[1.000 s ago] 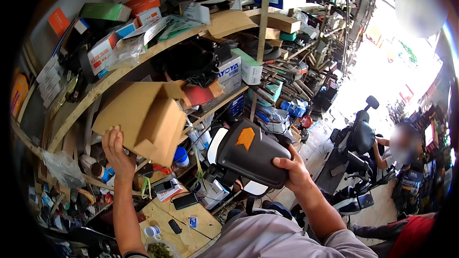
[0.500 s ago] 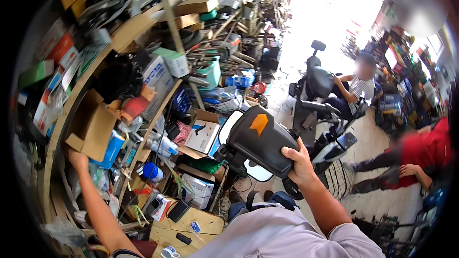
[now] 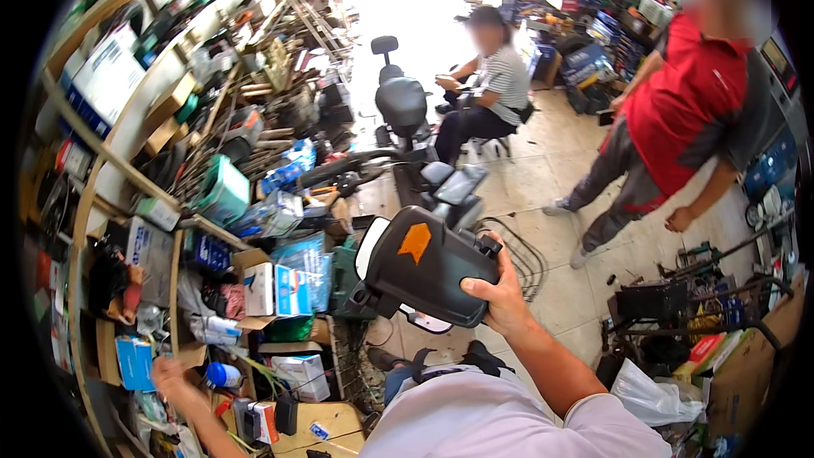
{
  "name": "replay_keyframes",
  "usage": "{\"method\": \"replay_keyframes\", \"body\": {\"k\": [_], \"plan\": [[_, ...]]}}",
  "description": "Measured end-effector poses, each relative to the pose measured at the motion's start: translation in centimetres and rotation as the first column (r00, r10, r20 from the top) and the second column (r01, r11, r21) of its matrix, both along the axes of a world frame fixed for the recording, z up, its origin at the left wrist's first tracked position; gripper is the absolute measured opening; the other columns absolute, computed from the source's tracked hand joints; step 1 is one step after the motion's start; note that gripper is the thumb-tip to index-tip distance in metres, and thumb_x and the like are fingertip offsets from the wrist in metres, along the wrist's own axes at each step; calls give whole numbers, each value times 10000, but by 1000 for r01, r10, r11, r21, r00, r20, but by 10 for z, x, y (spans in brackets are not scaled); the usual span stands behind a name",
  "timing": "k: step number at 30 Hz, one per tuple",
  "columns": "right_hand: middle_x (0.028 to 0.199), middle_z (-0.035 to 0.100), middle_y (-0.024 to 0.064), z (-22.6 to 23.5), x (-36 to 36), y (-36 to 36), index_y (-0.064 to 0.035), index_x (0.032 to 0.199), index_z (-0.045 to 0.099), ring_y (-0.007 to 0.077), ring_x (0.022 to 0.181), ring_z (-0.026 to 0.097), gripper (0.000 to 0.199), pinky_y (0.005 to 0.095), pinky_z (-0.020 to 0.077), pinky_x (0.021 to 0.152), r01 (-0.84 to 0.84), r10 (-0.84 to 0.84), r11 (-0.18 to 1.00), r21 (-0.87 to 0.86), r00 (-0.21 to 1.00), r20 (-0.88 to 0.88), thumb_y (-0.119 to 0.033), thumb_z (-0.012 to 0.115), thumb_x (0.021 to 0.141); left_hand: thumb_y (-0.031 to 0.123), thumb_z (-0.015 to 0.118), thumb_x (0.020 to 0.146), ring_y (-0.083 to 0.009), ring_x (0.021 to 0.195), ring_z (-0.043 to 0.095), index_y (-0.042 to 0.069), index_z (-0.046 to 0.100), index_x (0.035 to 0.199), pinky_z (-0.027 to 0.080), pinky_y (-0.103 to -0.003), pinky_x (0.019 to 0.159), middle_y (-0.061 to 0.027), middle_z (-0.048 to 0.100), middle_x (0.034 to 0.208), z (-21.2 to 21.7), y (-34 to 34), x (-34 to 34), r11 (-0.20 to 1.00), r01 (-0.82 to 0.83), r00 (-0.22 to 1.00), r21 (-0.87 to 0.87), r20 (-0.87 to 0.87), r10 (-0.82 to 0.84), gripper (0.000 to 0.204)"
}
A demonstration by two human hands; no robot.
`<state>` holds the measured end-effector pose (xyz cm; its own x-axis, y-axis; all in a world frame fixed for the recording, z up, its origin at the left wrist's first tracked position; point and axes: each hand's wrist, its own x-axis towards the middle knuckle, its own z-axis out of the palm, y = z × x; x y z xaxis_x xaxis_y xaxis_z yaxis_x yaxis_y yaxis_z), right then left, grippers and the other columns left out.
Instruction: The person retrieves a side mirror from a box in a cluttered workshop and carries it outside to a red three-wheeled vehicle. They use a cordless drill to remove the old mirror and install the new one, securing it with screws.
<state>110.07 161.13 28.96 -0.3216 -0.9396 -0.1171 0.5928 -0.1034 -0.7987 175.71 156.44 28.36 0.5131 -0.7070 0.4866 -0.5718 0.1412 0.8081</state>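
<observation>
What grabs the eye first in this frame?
Dead centre, the right hand holds up a black vehicle side mirror with an orange patch on its back. Down at lower left, the left hand reaches toward the crammed shelves of boxes and parts. Behind, a seated person in a striped top and a standing person in a red shirt occupy the bright tiled aisle.

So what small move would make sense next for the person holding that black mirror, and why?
Probably bring the left hand up from the low shelf to steady the black side mirror. The right hand grips it alone at one end, held out in the air, while the left hand looks empty down among the boxes.
</observation>
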Motion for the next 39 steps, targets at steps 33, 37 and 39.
{"method": "replay_keyframes", "body": {"k": [33,37,39], "plan": [[1101,687,100,-136,-370,327,-96,1218,625,189,868,681,487,298,557,646,674,-603,735,77,598,527,-516,628,973,316,447,1096,-281,977,689,26,490,1217,650,-482,787,-129,634,1118,-55,31,-882,173,985,55,4,-955,-292,318],[972,698,24,-167,-440,371,-137,1128,684,155,720,578,398,251,428,545,675,-504,737,-17,567,651,-495,659,957,311,436,1100,-288,1061,654,38,484,1255,623,-527,841,-120,608,1178,-63,38,-919,272,962,125,31,-934,-334,318],[925,678,13,-168,-470,384,-137,1111,684,142,698,554,393,248,428,548,686,-478,726,-55,560,677,-494,671,948,305,435,1100,-294,1093,642,41,488,1254,603,-561,877,-112,604,1211,-68,41,-935,290,957,114,23,-947,-301,310]]}}
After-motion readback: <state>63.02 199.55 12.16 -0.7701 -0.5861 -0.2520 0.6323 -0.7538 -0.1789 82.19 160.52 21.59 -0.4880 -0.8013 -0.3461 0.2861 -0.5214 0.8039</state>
